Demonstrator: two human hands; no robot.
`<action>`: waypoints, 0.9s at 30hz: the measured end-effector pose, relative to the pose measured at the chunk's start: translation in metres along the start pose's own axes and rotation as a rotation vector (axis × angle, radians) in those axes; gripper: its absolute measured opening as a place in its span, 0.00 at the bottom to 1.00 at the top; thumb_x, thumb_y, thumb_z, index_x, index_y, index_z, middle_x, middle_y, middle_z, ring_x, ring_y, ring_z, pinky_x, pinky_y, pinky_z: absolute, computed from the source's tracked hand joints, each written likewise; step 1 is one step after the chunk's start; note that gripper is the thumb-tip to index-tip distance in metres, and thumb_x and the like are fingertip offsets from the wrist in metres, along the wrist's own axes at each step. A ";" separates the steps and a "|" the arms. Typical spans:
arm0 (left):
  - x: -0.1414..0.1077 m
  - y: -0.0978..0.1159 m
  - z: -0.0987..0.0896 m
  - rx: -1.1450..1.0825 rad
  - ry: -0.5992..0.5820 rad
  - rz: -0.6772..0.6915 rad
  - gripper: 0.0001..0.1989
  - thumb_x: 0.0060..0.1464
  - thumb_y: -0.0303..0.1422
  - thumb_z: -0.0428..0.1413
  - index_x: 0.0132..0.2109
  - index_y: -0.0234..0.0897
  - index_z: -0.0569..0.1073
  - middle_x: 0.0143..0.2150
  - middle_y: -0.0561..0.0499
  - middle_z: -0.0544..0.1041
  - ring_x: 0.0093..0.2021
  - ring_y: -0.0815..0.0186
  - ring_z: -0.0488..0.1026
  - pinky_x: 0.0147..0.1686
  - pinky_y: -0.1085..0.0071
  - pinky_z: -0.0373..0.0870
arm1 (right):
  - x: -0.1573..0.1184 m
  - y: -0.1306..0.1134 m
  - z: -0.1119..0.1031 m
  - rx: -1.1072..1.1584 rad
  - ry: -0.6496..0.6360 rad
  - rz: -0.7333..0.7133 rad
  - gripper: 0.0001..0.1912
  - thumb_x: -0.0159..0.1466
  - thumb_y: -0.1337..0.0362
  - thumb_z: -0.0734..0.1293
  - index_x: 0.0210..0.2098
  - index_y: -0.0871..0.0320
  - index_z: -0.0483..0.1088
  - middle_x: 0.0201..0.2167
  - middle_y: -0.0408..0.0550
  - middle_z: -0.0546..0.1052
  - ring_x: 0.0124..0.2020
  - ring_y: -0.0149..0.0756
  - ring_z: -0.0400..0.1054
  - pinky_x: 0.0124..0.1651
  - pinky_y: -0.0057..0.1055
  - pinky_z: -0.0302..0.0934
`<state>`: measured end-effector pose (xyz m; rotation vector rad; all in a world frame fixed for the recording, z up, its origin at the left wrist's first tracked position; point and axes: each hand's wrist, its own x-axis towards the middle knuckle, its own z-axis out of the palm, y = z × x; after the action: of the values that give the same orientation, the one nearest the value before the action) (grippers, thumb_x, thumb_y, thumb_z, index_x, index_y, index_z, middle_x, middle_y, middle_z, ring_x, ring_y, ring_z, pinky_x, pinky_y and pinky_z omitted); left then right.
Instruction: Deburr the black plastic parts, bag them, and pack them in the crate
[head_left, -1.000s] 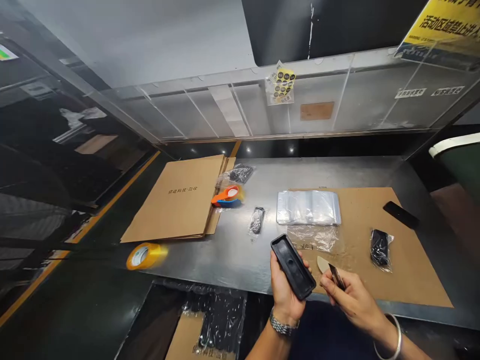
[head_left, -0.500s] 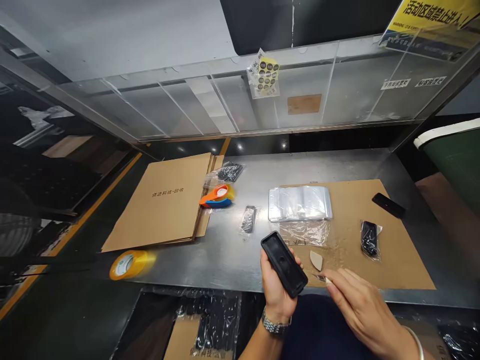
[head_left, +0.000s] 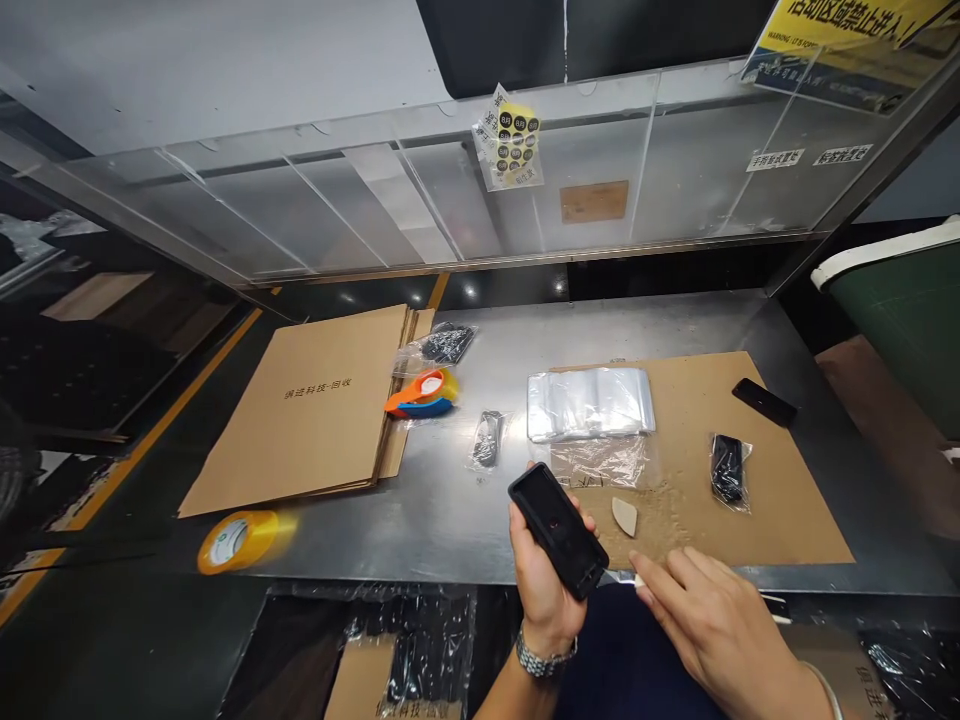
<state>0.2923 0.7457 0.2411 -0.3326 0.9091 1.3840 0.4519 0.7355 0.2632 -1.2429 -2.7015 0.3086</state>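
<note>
Black case (head_left: 556, 528) in one hand, small blade (head_left: 621, 576) in the other

So the left hand (head_left: 546, 597) is curled round the case, hollow side up, right at the near edge of the metal bench (head_left: 420, 520). Right hand (head_left: 709, 625) has its fingers pinched on the blade, close to the case's lower end; can't tell if they touch. Past that, a cream wedge (head_left: 624, 517) sits on a cardboard sheet (head_left: 787, 520), clear bags (head_left: 590, 403) behind it. Farthest back, stickers (head_left: 517, 140) on the see-through panel (head_left: 600, 150).

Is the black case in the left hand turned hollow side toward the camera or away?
Toward it: the black case shows its raised rim and recessed inside.
</note>
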 end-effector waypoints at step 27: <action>0.001 0.000 -0.002 0.153 0.037 0.011 0.26 0.49 0.54 0.45 0.34 0.33 0.69 0.23 0.49 0.71 0.21 0.69 0.67 0.18 0.75 0.63 | 0.001 0.008 0.002 0.110 -0.189 0.127 0.19 0.69 0.59 0.46 0.26 0.55 0.57 0.19 0.40 0.65 0.21 0.33 0.60 0.25 0.31 0.40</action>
<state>0.2920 0.7454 0.2388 -0.2379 1.0424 1.3129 0.4565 0.7411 0.2589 -1.4214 -2.7195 0.6115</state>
